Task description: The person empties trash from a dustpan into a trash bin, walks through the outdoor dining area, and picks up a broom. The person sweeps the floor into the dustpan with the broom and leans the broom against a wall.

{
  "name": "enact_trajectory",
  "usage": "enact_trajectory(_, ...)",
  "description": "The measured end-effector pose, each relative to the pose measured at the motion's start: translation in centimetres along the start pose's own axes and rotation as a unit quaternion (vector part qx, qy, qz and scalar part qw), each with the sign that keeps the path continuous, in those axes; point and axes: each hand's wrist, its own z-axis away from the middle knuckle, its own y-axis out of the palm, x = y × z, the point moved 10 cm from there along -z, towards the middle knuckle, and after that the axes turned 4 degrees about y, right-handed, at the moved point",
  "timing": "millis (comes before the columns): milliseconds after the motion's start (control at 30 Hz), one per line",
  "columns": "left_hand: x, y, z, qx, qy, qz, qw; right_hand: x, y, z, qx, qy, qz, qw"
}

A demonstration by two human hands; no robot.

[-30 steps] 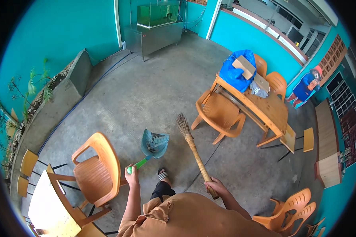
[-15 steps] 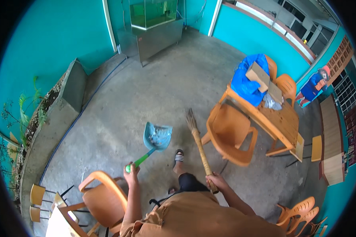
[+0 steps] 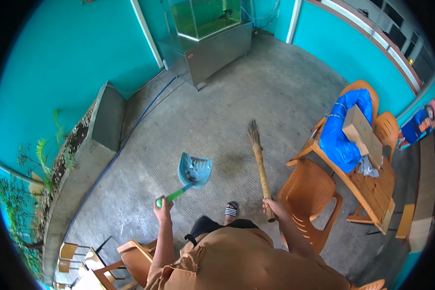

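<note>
My left hand [image 3: 164,210] is closed round the green handle of a light blue dustpan [image 3: 194,170], held out in front of me with some dark debris in its pan. In my right hand [image 3: 274,207] is a broom [image 3: 259,162] with a wrapped, straw-coloured handle, gripped near its end. The broom's dark, short bristles [image 3: 253,130] point away from me; whether they touch the floor I cannot tell. Between the two tools lies bare concrete with a darker patch. One foot in a striped slide sandal [image 3: 231,209] shows below.
To the right, an orange chair [image 3: 308,193] stands by a wooden table [image 3: 372,193] bearing a blue plastic bag [image 3: 340,140] and cardboard boxes [image 3: 360,128]. A fish tank [image 3: 205,19] sits on a metal stand ahead. Along the left run a blue hose [image 3: 125,140] and a concrete planter [image 3: 77,174].
I have moved forward: the fish tank looks nearer, and the chairs and table have shifted lower in view. Dustpan and broom stay in my hands.
</note>
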Motion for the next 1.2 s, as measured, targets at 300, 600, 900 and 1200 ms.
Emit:
enact_trajectory(300, 0.0, 15.7, -13.2, -0.013, 0.044, -0.022, 0.999, 11.2, -5.4, -11.8, -0.083, 0.017, 0.105, 0.991)
enact_trajectory(600, 6.8, 37.8, -27.8, -0.024, 0.023, -0.122, 0.992, 22.6, -13.0, -22.5, -0.209, 0.112, 0.093, 0.967)
enact_trajectory(900, 4.6, 51.8, -35.1, -0.071, -0.049, -0.134, 0.987, 34.8, -22.0, -32.0, -0.192, 0.177, 0.155, 0.953)
enact_trajectory(1200, 3.8, 54.0, -33.0, -0.156, -0.039, -0.053, 0.986, 44.1, -28.6, -41.1, -0.143, 0.203, 0.245, 0.937)
